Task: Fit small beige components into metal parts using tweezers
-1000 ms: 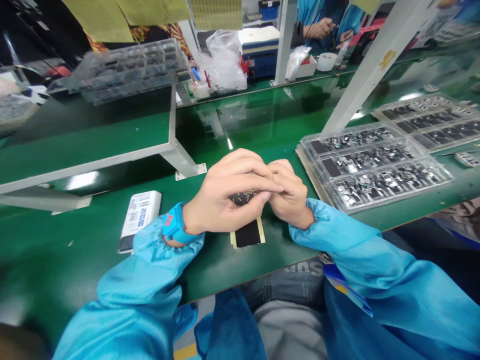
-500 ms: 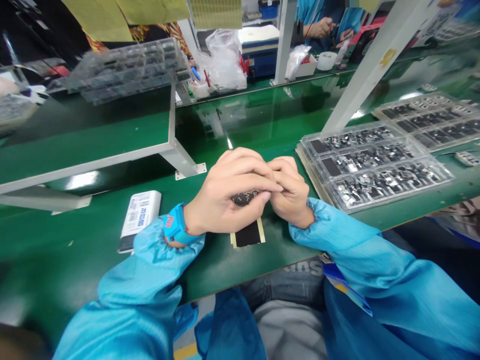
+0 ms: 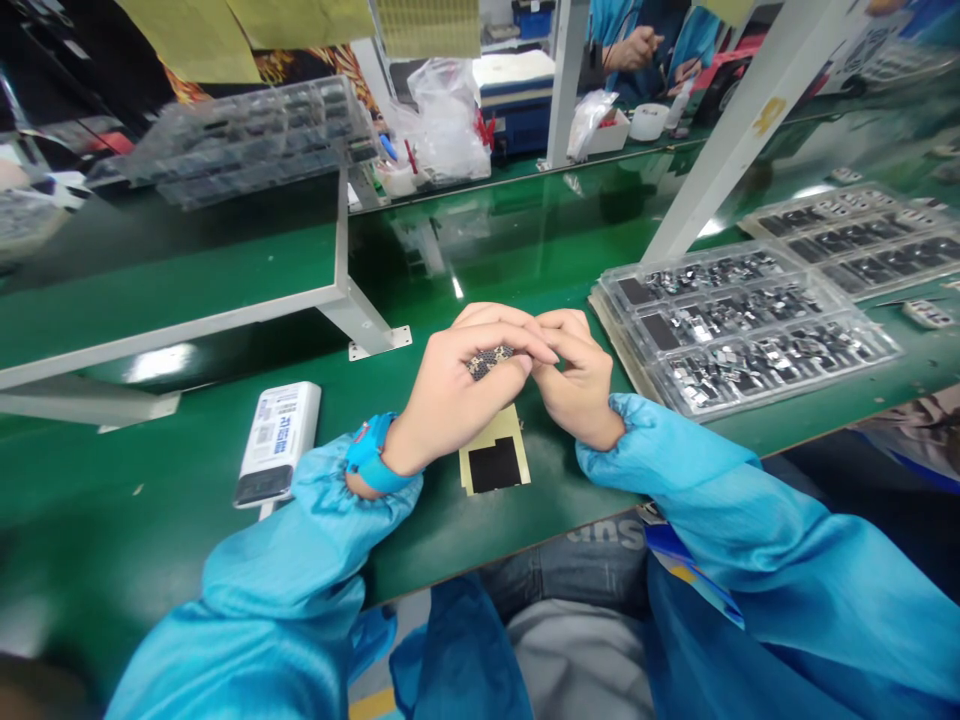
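Black mesh strip (image 3: 489, 362), long axis tilted up toward the right, pinched between left hand (image 3: 457, 395) and right hand (image 3: 577, 380); black-and-yellow film (image 3: 495, 465) lies just below both hands on green worktop (image 3: 150, 470).

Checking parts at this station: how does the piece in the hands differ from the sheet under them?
The speckled piece is mottled dark and light; the sheet is solid black on a tan backing. The piece is held between the left hand and right hand; the sheet lies flat on the green bench. Fingers partly hide the piece; the sheet shows whole. Both look thin.
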The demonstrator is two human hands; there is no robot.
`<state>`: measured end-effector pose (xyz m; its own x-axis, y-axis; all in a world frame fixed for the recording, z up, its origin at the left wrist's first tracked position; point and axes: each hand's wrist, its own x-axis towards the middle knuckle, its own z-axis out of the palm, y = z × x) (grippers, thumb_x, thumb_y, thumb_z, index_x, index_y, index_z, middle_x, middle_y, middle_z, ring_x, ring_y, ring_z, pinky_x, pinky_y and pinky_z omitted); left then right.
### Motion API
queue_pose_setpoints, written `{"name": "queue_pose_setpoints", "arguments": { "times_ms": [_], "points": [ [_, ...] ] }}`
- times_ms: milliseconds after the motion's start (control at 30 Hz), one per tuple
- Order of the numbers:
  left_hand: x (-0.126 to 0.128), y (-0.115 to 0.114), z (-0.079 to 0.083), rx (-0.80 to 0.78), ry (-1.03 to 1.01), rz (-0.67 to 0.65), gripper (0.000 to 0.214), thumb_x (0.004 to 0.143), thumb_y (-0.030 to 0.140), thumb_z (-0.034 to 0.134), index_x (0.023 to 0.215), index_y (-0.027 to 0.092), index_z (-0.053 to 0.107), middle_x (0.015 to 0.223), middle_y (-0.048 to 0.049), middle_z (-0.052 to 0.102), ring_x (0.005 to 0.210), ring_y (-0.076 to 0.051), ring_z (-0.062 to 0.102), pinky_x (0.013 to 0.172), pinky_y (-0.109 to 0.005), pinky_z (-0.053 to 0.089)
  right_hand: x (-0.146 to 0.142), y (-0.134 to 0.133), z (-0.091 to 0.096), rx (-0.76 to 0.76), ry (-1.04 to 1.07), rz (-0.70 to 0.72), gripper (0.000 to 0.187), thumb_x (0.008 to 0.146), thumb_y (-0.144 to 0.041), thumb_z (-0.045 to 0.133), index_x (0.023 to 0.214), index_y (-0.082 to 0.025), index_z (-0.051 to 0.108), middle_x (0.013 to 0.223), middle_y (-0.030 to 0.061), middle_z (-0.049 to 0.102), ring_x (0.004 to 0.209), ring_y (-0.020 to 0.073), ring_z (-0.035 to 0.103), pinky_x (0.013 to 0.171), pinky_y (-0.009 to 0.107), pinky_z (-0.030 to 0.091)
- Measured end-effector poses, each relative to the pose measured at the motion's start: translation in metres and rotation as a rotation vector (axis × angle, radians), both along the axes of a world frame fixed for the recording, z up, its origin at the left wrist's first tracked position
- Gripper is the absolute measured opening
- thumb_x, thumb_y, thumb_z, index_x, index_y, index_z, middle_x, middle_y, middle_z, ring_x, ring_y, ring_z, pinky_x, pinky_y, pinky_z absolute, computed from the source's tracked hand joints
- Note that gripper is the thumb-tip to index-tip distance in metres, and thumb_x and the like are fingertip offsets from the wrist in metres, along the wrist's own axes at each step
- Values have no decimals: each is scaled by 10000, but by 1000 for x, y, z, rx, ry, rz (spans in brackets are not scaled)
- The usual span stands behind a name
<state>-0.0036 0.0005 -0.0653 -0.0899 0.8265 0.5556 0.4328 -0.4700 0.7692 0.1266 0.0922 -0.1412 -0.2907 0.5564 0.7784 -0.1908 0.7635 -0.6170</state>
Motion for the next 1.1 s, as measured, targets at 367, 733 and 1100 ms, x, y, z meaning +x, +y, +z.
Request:
{"name": "queue_pose_setpoints", "arguments": {
  "times_ms": [367,733,1100],
  "points": [
    [1,0,3,-186,-202,-50,188,844,160,662,803,239,828,1051,-62,760,1043,-241,690,998,-401,539,-1,1,-1,-61,-21,-10,65,966,-290,703,964,-256,758,949,39,706,963,221,620,886,438,515],
    [-2,2,-4,-211,-326,-134,295,804,107,596,849,246,852,1101,-62,762,1086,-258,678,986,-403,545,-3,2,-5,-107,31,49,35,944,-254,736,971,-253,757,959,34,702,970,214,622,873,423,515],
    [-1,4,-8,-201,-370,-154,345,772,70,592,898,251,857,1137,-50,769,1137,-244,678,1038,-385,524,-4,1,-2,-205,17,56,65,953,-316,745,959,-256,769,945,27,710,961,204,637,883,421,526]
  ]
}}
